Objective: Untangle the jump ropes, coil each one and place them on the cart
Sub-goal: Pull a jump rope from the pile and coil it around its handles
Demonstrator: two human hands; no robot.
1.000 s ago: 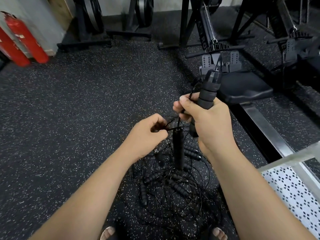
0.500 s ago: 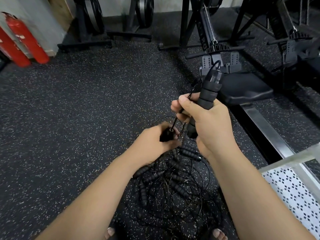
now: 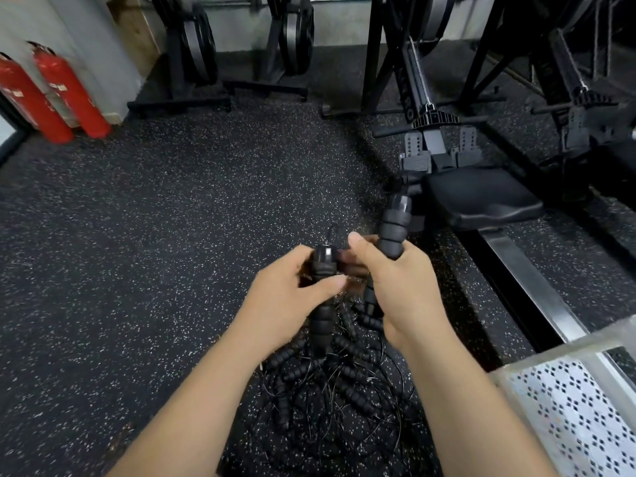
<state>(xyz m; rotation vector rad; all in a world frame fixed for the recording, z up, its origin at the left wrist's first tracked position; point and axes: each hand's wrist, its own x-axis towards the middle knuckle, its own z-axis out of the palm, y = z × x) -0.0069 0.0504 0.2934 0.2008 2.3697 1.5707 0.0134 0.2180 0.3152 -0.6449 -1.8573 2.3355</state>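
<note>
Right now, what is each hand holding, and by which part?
Left hand grips the near handle by its top; right hand grips the far handle around its middle.

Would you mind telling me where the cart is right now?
Head view, lower right corner: the cart stands right of the tangled jump ropes, beside the rowing machine's metal rail.

Black jump ropes (image 3: 330,390) heaped, tangled (two ribbed handles (image 3: 394,223) upright).
</note>
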